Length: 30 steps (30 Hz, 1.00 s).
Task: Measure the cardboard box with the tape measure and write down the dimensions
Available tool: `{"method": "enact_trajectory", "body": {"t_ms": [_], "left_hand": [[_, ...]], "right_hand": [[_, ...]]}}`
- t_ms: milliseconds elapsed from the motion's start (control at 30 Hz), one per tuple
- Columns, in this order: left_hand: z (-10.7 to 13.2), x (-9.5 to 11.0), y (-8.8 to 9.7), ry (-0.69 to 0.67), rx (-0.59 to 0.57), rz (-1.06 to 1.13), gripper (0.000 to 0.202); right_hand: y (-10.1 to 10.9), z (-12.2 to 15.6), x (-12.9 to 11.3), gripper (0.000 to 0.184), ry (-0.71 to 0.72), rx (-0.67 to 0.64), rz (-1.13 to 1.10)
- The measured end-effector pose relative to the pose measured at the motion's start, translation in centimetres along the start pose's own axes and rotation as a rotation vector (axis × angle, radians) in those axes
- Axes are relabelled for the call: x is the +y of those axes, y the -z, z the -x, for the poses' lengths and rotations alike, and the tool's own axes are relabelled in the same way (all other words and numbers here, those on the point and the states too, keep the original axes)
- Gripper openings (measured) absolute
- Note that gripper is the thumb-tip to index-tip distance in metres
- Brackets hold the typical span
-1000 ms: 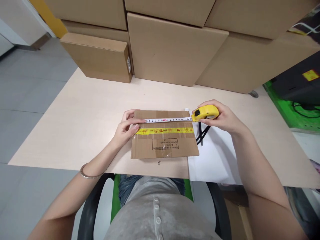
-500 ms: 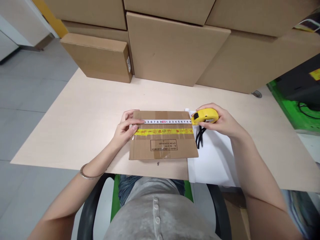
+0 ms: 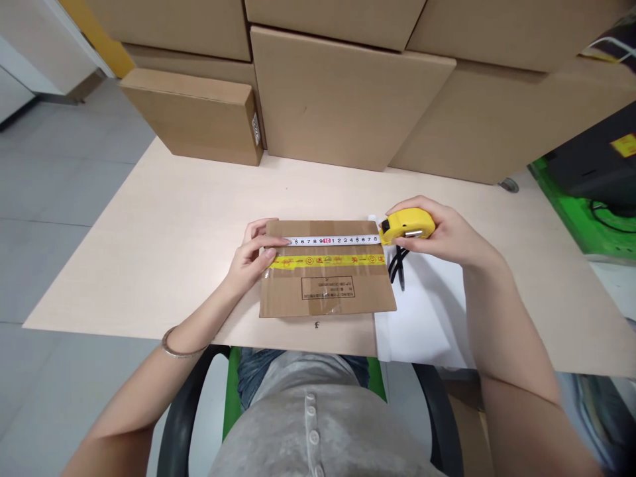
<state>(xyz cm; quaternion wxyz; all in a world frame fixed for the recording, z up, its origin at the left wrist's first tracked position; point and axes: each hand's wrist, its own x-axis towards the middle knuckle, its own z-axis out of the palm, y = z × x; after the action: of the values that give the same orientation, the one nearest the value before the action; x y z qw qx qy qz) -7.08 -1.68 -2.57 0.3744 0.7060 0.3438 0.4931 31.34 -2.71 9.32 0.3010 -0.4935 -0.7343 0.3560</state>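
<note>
A flat cardboard box (image 3: pixel 328 291) sealed with yellow tape lies on the table in front of me. A white measuring tape blade (image 3: pixel 332 240) runs across its top from left to right. My left hand (image 3: pixel 253 255) pinches the blade's end against the box's left edge. My right hand (image 3: pixel 437 232) is closed around the yellow tape measure case (image 3: pixel 406 225) at the box's right edge. A black strap (image 3: pixel 397 265) hangs from the case onto a white sheet (image 3: pixel 427 311).
Large cardboard boxes (image 3: pixel 348 93) are stacked along the table's far side, with a smaller one (image 3: pixel 199 112) at the left. The light wooden table (image 3: pixel 163 238) ends at my lap. A green surface with black cables (image 3: pixel 591 212) is at the right.
The tape measure case shifted slightly up and the view wobbled; both hands keep the tape stretched over the box.
</note>
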Motion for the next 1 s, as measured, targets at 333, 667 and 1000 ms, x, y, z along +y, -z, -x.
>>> {"method": "enact_trajectory", "body": {"t_ms": [333,667,1000], "left_hand": [[0.3,-1.3,-0.3,0.093,-0.012,0.231,0.091],[0.3,-1.4,0.0,0.27,-0.047,0.282,0.075],[0.7,0.3,-0.3,0.378,-0.091,0.316,0.063]], "right_hand": [[-7.0,-6.2,-5.2,0.04,0.236,-0.233,-0.011],[-10.4,-5.5,-7.2,0.04,0.22,-0.148,-0.078],[-2.3,0.5,-2.7,0.032,-0.352,0.388,-0.376]]}}
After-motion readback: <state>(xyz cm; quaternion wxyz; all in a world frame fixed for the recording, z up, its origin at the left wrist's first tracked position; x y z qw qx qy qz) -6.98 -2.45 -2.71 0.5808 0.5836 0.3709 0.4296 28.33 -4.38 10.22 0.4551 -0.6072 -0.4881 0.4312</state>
